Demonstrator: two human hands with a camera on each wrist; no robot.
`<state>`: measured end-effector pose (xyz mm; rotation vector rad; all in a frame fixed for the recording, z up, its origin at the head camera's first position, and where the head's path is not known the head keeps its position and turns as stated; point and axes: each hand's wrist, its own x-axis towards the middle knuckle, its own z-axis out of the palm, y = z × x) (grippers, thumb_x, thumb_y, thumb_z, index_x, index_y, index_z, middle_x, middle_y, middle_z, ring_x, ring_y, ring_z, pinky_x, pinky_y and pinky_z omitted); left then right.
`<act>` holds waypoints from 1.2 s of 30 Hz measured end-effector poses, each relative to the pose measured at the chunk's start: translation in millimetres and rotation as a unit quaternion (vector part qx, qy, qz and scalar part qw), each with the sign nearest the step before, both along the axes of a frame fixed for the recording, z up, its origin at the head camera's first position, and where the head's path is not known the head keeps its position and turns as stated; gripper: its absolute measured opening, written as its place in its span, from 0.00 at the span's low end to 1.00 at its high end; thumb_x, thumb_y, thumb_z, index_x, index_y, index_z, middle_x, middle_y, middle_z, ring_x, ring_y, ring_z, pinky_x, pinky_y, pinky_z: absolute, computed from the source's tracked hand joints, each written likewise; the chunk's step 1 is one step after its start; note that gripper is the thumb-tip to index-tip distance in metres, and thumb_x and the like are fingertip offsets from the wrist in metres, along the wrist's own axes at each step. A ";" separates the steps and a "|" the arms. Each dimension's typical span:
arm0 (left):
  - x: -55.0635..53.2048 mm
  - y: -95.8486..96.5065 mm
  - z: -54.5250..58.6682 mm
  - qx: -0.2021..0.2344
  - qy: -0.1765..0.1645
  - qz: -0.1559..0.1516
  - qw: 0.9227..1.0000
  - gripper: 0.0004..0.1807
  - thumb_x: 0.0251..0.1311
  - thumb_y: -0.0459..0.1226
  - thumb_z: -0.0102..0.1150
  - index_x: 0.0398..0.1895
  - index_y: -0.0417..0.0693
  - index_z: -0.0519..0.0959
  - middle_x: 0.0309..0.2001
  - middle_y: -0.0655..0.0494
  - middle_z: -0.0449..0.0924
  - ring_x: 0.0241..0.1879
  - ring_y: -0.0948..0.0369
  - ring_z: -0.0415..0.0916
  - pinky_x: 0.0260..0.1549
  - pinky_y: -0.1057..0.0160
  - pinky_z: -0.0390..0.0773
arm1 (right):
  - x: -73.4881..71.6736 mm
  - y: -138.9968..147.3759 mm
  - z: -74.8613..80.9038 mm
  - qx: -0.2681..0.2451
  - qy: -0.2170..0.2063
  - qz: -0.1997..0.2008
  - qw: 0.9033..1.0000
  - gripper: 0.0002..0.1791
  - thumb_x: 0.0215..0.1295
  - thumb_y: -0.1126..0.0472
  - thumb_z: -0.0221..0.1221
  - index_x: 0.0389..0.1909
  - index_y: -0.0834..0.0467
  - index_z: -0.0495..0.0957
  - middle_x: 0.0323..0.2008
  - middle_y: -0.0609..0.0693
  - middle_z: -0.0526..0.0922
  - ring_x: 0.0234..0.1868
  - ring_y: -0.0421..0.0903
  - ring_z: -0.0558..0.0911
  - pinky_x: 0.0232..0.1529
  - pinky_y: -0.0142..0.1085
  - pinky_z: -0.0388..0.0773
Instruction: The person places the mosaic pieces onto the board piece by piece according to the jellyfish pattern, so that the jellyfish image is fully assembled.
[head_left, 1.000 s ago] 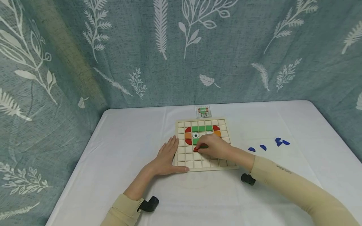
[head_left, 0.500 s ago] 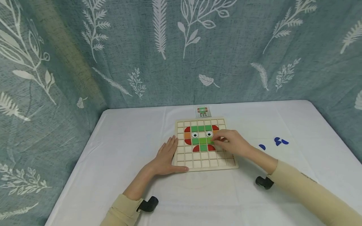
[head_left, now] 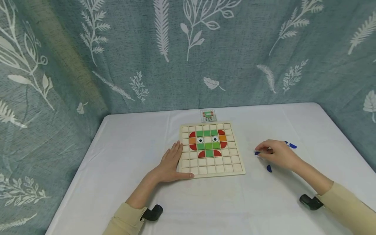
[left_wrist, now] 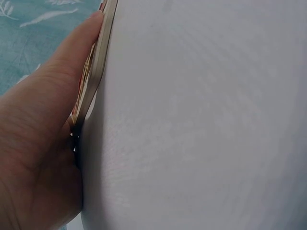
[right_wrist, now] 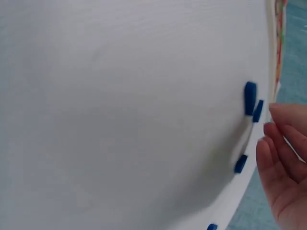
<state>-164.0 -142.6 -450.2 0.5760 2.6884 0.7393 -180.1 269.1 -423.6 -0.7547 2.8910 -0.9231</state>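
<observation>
My left hand (head_left: 170, 164) lies with straight fingers along the left side of a wooden grid board (head_left: 218, 169), its thumb on the front edge. In the left wrist view the thumb (left_wrist: 72, 60) runs along the board's edge. Red, orange and green tiles (head_left: 208, 146) and two eye tiles (head_left: 200, 140) form a face on the board. My right hand (head_left: 279, 155) is over the table right of the board, with bent fingers. Its fingertips are right at a blue piece (head_left: 257, 153); in the right wrist view that blue piece (right_wrist: 258, 111) shows just beside the parted fingertips.
A rounded blue piece (head_left: 269, 168) lies just in front of the right hand. Further back, partly behind that hand, are more blue pieces (head_left: 292, 146). A small picture card (head_left: 208, 115) lies behind the board. A patterned curtain (head_left: 176, 75) hangs beyond the white table (head_left: 141, 130).
My right hand has left the board and moved right to the blue pieces. A red piece now fills the face's lower right corner. One blue piece lies nearer the front. My left hand stays put.
</observation>
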 end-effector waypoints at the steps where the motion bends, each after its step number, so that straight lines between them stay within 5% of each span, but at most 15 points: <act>1: 0.2 0.0 0.1 0.002 0.000 0.000 1.000 0.67 0.50 0.60 0.68 0.76 0.35 0.37 0.77 0.43 0.29 0.76 0.50 0.26 0.71 0.47 0.33 | 0.9 2.2 -1.5 0.005 0.000 0.001 1.000 0.09 0.58 0.69 0.67 0.40 0.60 0.84 0.37 0.47 0.84 0.36 0.43 0.80 0.37 0.37 0.80; 13: 0.4 0.1 0.9 -0.008 -0.004 0.003 1.000 0.67 0.50 0.61 0.67 0.77 0.37 0.35 0.78 0.45 0.28 0.76 0.53 0.25 0.71 0.48 0.33 | 2.7 -2.8 -7.4 0.015 -0.021 0.012 1.000 0.07 0.58 0.64 0.69 0.37 0.57 0.83 0.24 0.38 0.77 0.24 0.35 0.73 0.26 0.31 0.73; 24: 1.2 -0.6 -0.3 -0.005 -0.001 0.002 1.000 0.68 0.50 0.62 0.68 0.77 0.37 0.35 0.78 0.45 0.28 0.76 0.53 0.24 0.71 0.48 0.33 | 3.4 -14.8 -8.9 0.065 0.006 -0.028 0.997 0.10 0.60 0.57 0.68 0.24 0.52 0.77 0.18 0.39 0.73 0.18 0.36 0.69 0.20 0.31 0.68; 36: 1.4 -0.9 -0.4 -0.002 -0.002 0.001 1.000 0.68 0.50 0.62 0.67 0.77 0.38 0.34 0.78 0.45 0.28 0.76 0.53 0.24 0.71 0.48 0.32 | 4.9 -0.8 -13.7 -0.023 -0.042 0.032 0.998 0.10 0.58 0.65 0.69 0.41 0.54 0.82 0.37 0.41 0.83 0.40 0.40 0.81 0.43 0.37 0.80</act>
